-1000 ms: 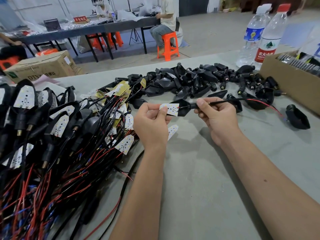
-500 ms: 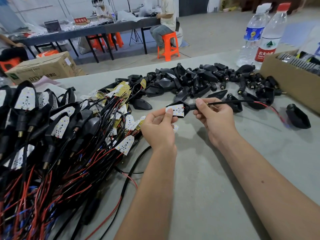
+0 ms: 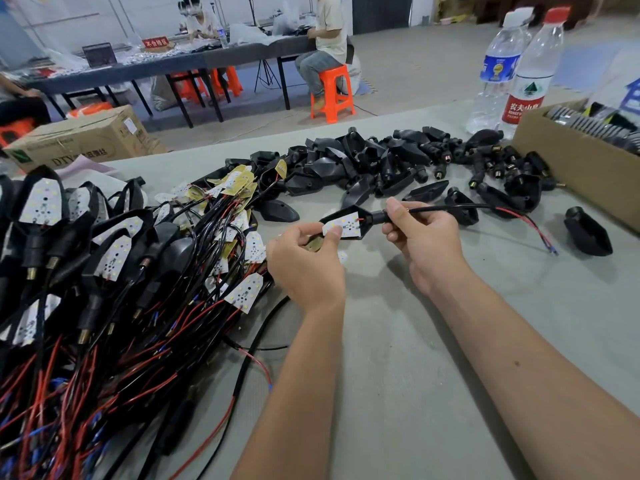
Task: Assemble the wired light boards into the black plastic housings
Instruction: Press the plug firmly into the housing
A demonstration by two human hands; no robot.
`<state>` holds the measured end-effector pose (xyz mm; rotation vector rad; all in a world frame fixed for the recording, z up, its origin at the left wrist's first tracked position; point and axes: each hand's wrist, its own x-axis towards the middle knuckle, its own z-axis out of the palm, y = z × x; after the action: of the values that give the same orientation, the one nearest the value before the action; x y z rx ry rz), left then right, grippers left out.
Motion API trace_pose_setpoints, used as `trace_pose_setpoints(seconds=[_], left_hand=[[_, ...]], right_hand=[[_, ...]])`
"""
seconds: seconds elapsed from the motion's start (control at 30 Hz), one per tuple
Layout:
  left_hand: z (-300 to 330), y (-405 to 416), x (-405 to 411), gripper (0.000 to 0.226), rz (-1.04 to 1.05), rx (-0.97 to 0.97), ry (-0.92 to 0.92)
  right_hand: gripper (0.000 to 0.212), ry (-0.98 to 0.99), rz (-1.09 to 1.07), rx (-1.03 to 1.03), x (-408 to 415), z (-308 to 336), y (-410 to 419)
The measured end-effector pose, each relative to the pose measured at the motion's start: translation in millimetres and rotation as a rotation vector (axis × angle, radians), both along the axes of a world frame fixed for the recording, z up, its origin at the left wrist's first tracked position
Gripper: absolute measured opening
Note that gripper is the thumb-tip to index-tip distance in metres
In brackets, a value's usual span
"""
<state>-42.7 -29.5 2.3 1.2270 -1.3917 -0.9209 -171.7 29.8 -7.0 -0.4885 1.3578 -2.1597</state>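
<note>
Now left hand [image 3: 304, 261] presses light board [image 3: 341, 226] into housing [image 3: 363, 216]; right hand [image 3: 424, 237] grips stem.

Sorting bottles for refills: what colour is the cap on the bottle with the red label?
Red, on the red-labelled bottle's cap, clearest in the head view.

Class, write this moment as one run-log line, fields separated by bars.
step: seating light board in black housing | left hand: thumb presses board | right hand: grips housing stem, wire trailing right | status: unfinished
</note>
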Motion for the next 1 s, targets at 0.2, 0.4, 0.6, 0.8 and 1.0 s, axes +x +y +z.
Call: trace_pose_setpoints(seconds=[0.2, 0.4, 0.6, 0.8, 1.0], left_hand=[[5, -10, 9, 0.031, -0.225, 0.208, 0.16], [11, -22, 22, 0.01, -0.453, 0.404, 0.352], [12, -20, 23, 0.012, -0.424, 0.448, 0.446], [15, -26, 27, 0.01, -0.327, 0.412, 0.486], [12, -27, 31, 0.013, -0.352, 0.378, 0.449]], right_hand=[[0.013, -0.006, 0.021, 0.011, -4, -4, 0], [0.014, -0.025, 0.061, 0.015, -8, -1, 2], [0.014, -0.07, 0.102, -0.008, -4, 3, 2], [0.026, -0.17, -0.002, -0.04, -2, 4, 1], [0.023, -0.134, 0.069, -0.006, -6, 3, 4]])
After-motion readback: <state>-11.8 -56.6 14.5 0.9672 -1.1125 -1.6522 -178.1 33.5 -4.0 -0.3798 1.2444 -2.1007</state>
